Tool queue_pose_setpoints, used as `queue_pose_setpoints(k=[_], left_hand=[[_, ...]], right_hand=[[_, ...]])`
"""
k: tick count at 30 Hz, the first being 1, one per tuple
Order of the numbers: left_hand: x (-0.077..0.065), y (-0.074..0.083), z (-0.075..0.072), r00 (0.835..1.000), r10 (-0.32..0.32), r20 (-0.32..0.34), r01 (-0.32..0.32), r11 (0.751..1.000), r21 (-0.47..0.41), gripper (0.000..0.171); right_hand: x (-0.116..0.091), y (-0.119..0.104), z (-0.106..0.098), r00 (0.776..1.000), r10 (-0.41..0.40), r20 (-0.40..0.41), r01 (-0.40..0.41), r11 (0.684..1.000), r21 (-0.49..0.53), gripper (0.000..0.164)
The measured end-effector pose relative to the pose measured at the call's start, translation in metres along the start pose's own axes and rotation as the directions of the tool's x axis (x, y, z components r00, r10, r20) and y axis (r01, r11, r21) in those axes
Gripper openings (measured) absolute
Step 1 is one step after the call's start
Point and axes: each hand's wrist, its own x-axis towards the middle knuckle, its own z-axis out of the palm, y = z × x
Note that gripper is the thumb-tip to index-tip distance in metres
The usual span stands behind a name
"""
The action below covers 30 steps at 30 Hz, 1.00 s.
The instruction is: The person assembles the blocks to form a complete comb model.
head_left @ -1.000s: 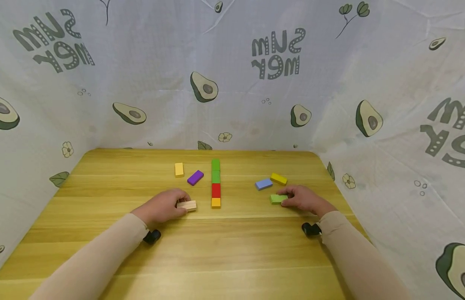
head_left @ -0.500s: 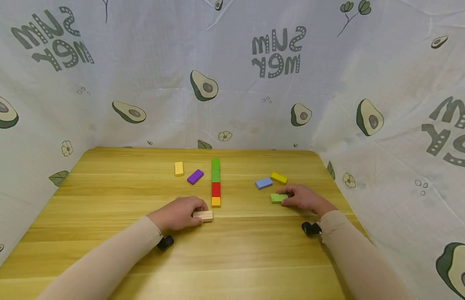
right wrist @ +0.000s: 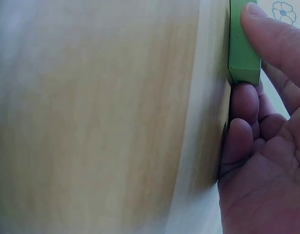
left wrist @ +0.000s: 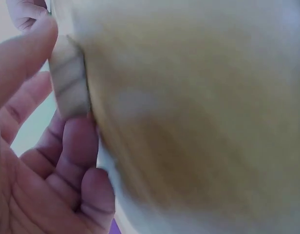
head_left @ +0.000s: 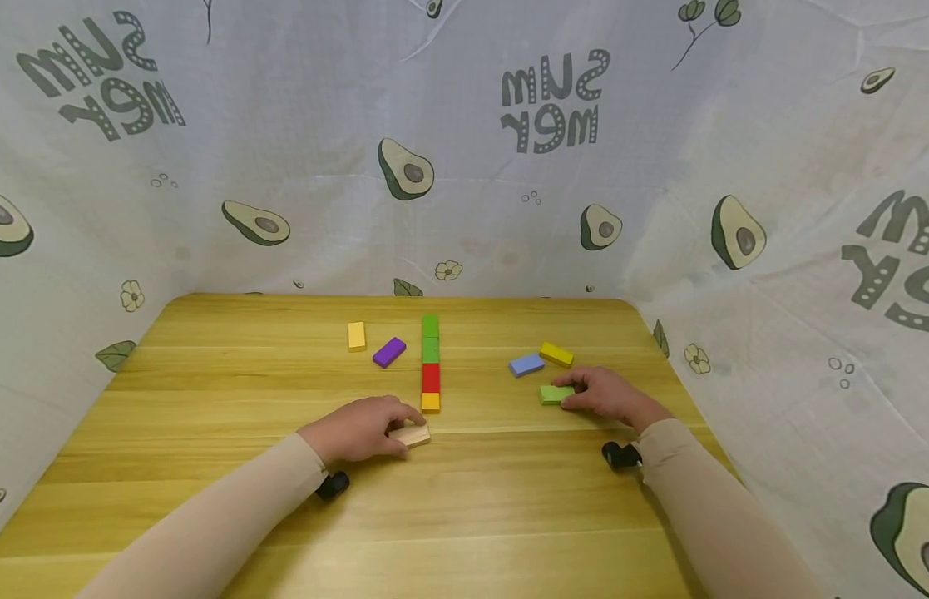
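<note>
My left hand (head_left: pixel 365 430) pinches a plain wooden block (head_left: pixel 413 435) between thumb and fingers, close over the table just below the near end of a row. In the left wrist view darker lines cross the wooden block (left wrist: pixel 71 80). That row runs away from me: an orange block (head_left: pixel 431 403), a red block (head_left: pixel 431 378) and two green blocks (head_left: pixel 430 339), end to end. Off to the right, my right hand (head_left: pixel 608 394) holds a light green block (head_left: pixel 555 395) at its right end. The right wrist view has the thumb along the green block (right wrist: pixel 244 53), low at the table surface.
A pale yellow block (head_left: pixel 356 337) and a purple block (head_left: pixel 389 352) lie left of the row. Beyond the right hand are a blue block (head_left: pixel 526 365) and a yellow block (head_left: pixel 557 354). A printed cloth (head_left: pixel 322 125) hangs around the wooden table (head_left: pixel 494 516).
My left hand has carried the wooden block rightward and nearer to me, then turned it slightly beside the row's near end. The right hand and its green block have stayed put.
</note>
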Motion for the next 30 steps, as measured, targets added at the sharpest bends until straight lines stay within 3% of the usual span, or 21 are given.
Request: queue_pose_setpoints(k=[8, 19, 24, 30], left_hand=[[-0.0012, -0.0027, -0.002, 0.998, 0.032, 0.058, -0.027, 0.996, -0.08, 0.053], [0.001, 0.0024, 0.0057, 0.999, 0.04, -0.003, -0.04, 0.997, -0.061, 0.049], [0.0013, 0.0028, 0.0064, 0.999, 0.041, 0.008, -0.04, 0.997, -0.059, 0.053], [0.0029, 0.0031, 0.0052, 0.999, 0.047, 0.001, -0.047, 0.998, -0.039, 0.044]], right_hand=[[-0.0005, -0.0015, -0.0008, 1.0, 0.004, -0.001, -0.004, 1.0, -0.007, 0.045], [-0.0026, -0.0013, 0.0016, 1.0, 0.004, -0.004, -0.004, 1.0, 0.008, 0.044], [-0.003, -0.0004, 0.0028, 1.0, -0.001, -0.005, 0.001, 1.0, 0.006, 0.044], [-0.0027, -0.0023, 0.0011, 1.0, -0.004, -0.009, 0.004, 1.0, 0.009, 0.044]])
